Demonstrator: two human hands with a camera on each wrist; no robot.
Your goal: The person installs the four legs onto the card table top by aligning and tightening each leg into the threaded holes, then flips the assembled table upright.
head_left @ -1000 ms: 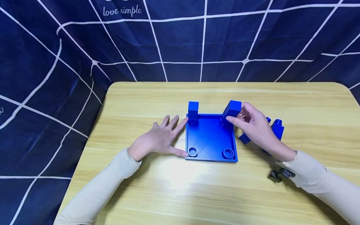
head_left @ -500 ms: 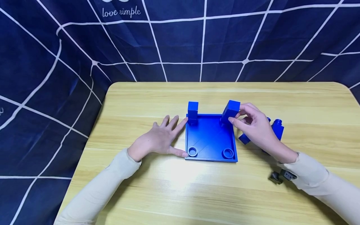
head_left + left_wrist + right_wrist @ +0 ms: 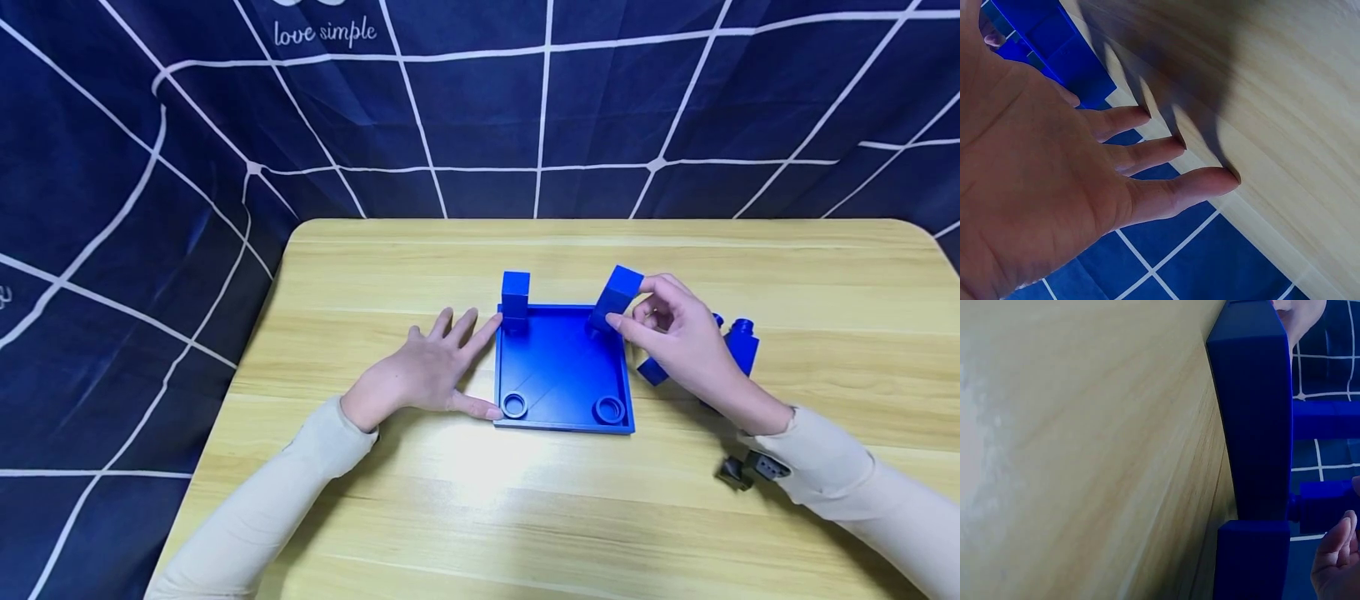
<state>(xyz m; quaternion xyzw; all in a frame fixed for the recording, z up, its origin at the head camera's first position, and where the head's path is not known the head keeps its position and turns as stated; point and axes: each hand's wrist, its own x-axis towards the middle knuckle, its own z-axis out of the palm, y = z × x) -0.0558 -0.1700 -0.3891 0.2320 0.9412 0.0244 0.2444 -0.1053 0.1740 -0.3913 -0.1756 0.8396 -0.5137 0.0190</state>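
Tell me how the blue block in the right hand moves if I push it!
The blue block might tip, being tall and narrow. Its flat sides should stop it rolling. Smooth faces could make it slightly slippery.

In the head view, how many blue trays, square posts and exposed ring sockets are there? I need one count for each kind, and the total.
Square tray: 1
Square posts: 4 (one in the right hand; two partly hidden)
Exposed ring sockets: 2
Total: 7
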